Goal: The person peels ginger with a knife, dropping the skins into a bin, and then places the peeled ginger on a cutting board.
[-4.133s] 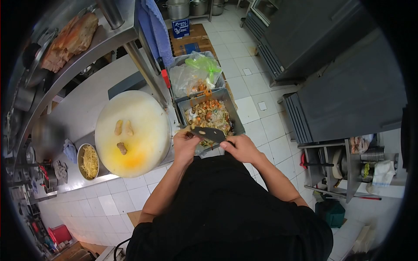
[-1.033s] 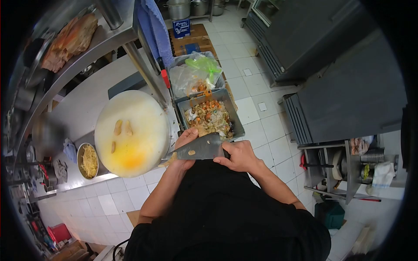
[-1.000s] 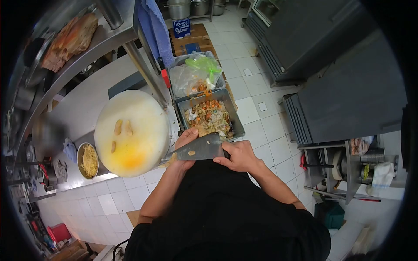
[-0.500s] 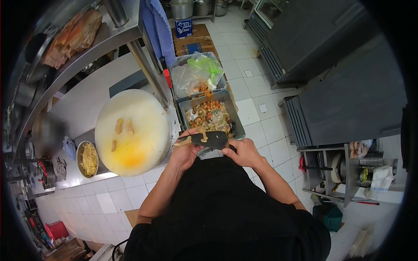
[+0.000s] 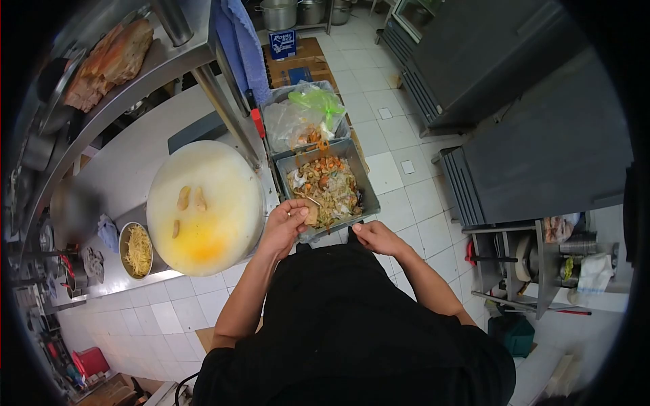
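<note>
Head view: The left hand (image 5: 283,230) pinches a pale brown piece (image 5: 311,216) between thumb and fingers, over the near edge of a grey bin (image 5: 366,184). Food scraps (image 5: 330,189) fill the bin just beyond that hand. The right hand (image 5: 377,238) is apart from the left, to its right and slightly nearer the body, its fingers curled in. Something dark shows at its fingertips, but I cannot tell whether they grip it.

Half a second ago a broad dark blade lay across the left hand; its wide face is now out of sight and the hands stand farther apart. To my eye, that leaves the pale brown piece free of the blade's face, in the left hand alone.

To the left of the left hand, a round chopping board (image 5: 233,203) carries three small knobbly lumps (image 5: 183,197). Farther left is a bowl (image 5: 152,256) of yellowish strips (image 5: 138,250). Beyond the bin lie plastic bags (image 5: 291,122).
</note>
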Demonstrator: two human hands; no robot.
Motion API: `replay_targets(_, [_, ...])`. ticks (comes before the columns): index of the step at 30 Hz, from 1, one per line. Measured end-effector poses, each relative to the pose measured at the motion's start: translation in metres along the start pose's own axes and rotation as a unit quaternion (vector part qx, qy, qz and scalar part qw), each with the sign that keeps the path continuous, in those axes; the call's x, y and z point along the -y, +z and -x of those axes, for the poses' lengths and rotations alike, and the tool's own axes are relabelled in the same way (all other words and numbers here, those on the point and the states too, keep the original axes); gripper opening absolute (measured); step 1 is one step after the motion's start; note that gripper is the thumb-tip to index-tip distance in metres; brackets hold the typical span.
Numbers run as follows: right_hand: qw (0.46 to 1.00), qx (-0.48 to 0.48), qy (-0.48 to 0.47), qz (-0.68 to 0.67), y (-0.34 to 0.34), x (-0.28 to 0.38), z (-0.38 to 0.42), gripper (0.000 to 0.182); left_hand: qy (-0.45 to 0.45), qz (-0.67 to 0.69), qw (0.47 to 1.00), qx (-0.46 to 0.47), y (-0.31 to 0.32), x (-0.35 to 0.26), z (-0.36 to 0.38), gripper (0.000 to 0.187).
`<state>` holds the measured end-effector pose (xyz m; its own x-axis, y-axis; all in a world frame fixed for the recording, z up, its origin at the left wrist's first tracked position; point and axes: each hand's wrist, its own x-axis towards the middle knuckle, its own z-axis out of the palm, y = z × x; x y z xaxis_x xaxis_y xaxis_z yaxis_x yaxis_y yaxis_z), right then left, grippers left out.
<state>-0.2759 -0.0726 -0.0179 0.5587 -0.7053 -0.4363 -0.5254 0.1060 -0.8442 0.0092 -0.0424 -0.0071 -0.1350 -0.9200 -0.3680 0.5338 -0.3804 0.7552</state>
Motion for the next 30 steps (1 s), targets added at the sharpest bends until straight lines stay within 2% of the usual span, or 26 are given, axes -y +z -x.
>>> replay_targets(2, [0.993,0.053,0.086,-0.065,0.001,0.010,0.005,0.071,-0.003,-0.025,0.999,-0.020,-0.002,0.002,-0.001,0.030])
replay_targets(12, [0.988,0.036,0.117,-0.098,0.003,-0.004,0.005,0.073,0.014,-0.029,0.999,-0.031,0.001,0.006,-0.006,0.028])
replay_targets(15, [0.979,-0.014,0.144,-0.142,0.000,-0.015,0.004,0.071,0.027,-0.082,0.995,-0.056,0.017,0.002,-0.002,0.030])
replay_targets(18, [0.983,-0.030,0.128,-0.127,0.003,-0.016,0.005,0.070,0.009,-0.080,0.995,-0.062,0.026,0.005,-0.004,0.033])
replay_targets(20, [0.992,-0.125,-0.001,-0.022,0.013,-0.010,0.003,0.065,0.080,-0.120,0.986,-0.088,0.024,0.017,-0.012,0.032])
replay_targets(21, [0.992,-0.126,-0.001,-0.024,0.014,0.003,0.006,0.065,0.079,-0.121,0.986,-0.088,0.023,0.020,-0.013,0.032])
replay_targets(23, [0.980,-0.140,-0.042,0.134,0.012,0.041,0.016,0.056,0.083,-0.129,0.984,-0.088,0.021,0.024,-0.015,0.029])
replay_targets(26, [0.971,-0.142,-0.071,0.177,0.015,0.063,0.019,0.051,0.096,-0.212,0.970,-0.066,0.026,0.017,-0.010,0.025])
replay_targets(27, [0.971,-0.142,-0.070,0.177,0.015,0.068,0.020,0.051,0.095,-0.212,0.970,-0.066,0.026,0.018,-0.009,0.025])
replay_targets(29, [0.963,-0.145,-0.093,0.208,0.016,0.073,0.021,0.051,0.171,-0.189,0.964,-0.080,0.026,0.022,-0.008,0.030])
replay_targets(30, [0.963,-0.144,-0.093,0.208,0.017,0.075,0.021,0.051,0.171,-0.188,0.964,-0.081,0.029,0.020,-0.006,0.030])
